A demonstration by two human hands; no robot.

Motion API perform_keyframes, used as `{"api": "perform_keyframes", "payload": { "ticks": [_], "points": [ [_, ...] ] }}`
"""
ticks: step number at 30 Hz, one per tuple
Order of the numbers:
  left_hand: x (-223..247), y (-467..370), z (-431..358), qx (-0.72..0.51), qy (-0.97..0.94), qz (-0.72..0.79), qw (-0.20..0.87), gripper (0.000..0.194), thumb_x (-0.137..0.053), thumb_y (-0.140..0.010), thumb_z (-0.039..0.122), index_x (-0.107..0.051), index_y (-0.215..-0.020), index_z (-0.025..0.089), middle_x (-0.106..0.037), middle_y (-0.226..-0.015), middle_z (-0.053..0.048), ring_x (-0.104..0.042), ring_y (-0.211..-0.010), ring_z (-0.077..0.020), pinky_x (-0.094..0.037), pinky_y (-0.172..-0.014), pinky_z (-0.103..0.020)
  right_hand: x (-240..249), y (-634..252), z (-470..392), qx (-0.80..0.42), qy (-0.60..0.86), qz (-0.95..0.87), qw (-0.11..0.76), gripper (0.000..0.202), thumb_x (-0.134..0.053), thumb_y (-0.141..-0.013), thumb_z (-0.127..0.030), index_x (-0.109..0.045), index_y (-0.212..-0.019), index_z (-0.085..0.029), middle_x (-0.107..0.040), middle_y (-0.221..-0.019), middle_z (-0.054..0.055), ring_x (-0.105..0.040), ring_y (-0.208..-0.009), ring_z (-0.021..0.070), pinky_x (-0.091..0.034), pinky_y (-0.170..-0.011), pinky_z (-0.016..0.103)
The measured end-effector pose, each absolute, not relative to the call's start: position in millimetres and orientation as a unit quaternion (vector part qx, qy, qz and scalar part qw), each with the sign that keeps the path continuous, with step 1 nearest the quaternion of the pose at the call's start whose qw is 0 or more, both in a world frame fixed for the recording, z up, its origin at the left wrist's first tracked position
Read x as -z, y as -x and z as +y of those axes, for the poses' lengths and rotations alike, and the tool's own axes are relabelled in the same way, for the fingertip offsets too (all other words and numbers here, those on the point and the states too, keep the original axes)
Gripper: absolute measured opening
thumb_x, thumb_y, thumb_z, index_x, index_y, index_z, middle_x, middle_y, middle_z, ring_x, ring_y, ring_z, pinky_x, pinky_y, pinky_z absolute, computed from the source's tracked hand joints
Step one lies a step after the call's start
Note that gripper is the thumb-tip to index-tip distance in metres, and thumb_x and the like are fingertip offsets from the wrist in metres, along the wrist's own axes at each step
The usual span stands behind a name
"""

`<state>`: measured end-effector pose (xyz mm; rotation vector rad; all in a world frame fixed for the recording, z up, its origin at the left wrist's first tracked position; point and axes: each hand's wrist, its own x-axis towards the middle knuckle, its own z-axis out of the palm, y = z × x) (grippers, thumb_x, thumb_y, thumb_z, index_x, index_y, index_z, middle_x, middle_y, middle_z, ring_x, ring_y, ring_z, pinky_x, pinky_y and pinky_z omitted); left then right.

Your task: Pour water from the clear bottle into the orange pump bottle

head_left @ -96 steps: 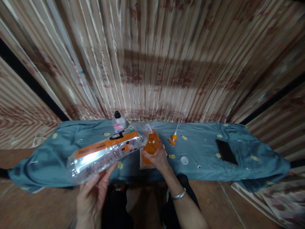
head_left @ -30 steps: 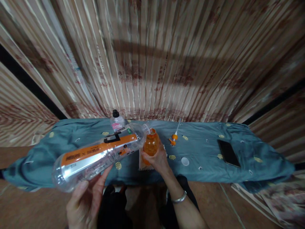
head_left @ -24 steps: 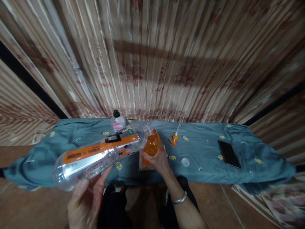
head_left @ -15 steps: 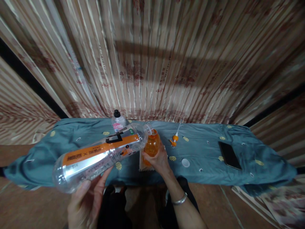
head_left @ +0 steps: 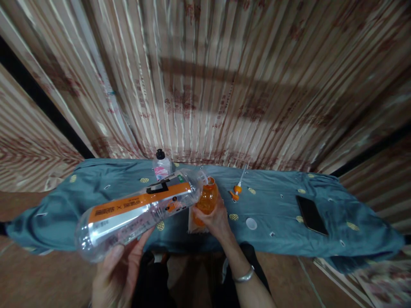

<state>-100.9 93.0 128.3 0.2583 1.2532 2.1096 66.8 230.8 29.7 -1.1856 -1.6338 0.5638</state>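
My left hand (head_left: 123,261) grips a large clear plastic bottle (head_left: 138,209) with an orange and silver label, from below. That bottle is tilted, its mouth at the neck of an orange see-through bottle (head_left: 208,199). Fingers of my right hand (head_left: 215,218) are wrapped round the orange bottle, which has no pump on it. Whether liquid is running between the two is too blurred to tell. Beneath the orange bottle lies a beige cloth (head_left: 194,226), partly hidden. An orange pump head (head_left: 236,191) with a clear tube lies to the right.
A small clear bottle with a black cap (head_left: 162,164) stands at the back. On the blue-green patterned cloth (head_left: 272,192) are a white round cap (head_left: 251,223) and a black phone (head_left: 311,214). A striped curtain (head_left: 205,85) hangs behind.
The whole view has shifted slightly. Both hands keep their holds, and the clear bottle stays tilted at the orange bottle's mouth.
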Motion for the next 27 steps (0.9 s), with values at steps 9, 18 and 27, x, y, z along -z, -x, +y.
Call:
{"api": "perform_keyframes", "payload": {
  "ticks": [9,18,27],
  "points": [
    [-137.7,96.7,90.4,-0.804,-0.078,0.488,0.33,0.065,-0.089,-0.056,0.039,-0.072,-0.118,0.028,-0.068,-0.134,-0.005,-0.046,-0.14,-0.0443,-0.057,-0.099,-0.056,-28.5,-65.1,228.7,-0.23,0.501,-0.667,0.501,0.08,-0.082,-0.069,-0.039,-0.055,-0.14,-0.014,-0.069,-0.132,0.018,-0.066,-0.123,0.0372,-0.053,-0.109,0.057],
    [-134.9,96.6,89.3,-0.806,-0.076,0.496,0.313,0.045,-0.085,-0.061,0.043,-0.074,-0.104,0.032,-0.071,-0.13,0.0,-0.041,-0.145,-0.0423,-0.034,-0.118,-0.064,-30.5,-67.2,229.0,-0.25,0.495,-0.673,0.489,0.084,-0.086,-0.068,-0.037,-0.054,-0.143,-0.018,-0.067,-0.136,0.016,-0.065,-0.126,0.037,-0.054,-0.109,0.056],
    [-132.8,95.9,87.8,-0.801,-0.067,0.51,0.307,0.047,-0.084,-0.063,0.04,-0.075,-0.109,0.033,-0.074,-0.125,0.001,-0.045,-0.142,-0.0416,-0.032,-0.119,-0.067,-31.8,-65.8,229.0,-0.261,0.509,-0.659,0.489,0.084,-0.087,-0.065,-0.038,-0.055,-0.14,-0.017,-0.068,-0.132,0.015,-0.066,-0.125,0.0364,-0.053,-0.11,0.055]
  ]
}}
